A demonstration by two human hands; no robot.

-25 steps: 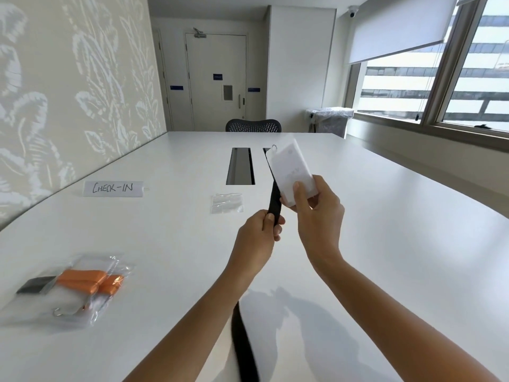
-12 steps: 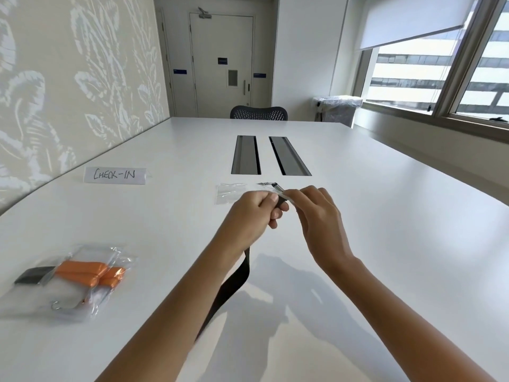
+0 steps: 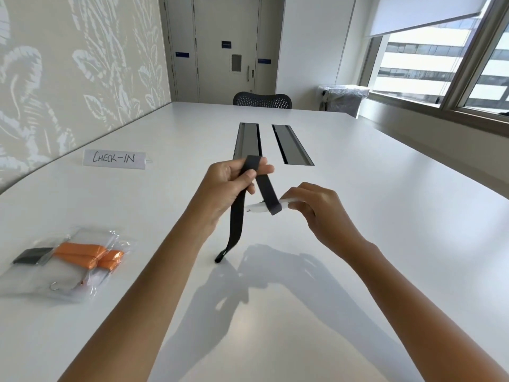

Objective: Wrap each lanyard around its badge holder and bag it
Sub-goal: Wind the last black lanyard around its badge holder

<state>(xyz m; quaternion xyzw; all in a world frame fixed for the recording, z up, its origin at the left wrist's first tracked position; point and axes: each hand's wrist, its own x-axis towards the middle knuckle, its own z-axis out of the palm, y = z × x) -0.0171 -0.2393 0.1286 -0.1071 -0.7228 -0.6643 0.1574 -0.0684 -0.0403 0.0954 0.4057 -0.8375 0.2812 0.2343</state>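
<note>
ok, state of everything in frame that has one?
left hand, gripping the black lanyard
right hand, pinching the badge holder
black lanyard, partly wrapped over the holder, tail hanging loose
badge holder, off the table
orange lanyard, bundled, inside the clear bag
clear bag, filled, lying on the table
door, shut
blind, partly lowered

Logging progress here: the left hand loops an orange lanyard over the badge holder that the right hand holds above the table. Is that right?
Not quite: the lanyard in the left hand is black, not orange, as the head view shows. The rest holds: it loops over the badge holder that the right hand holds above the table.
</note>
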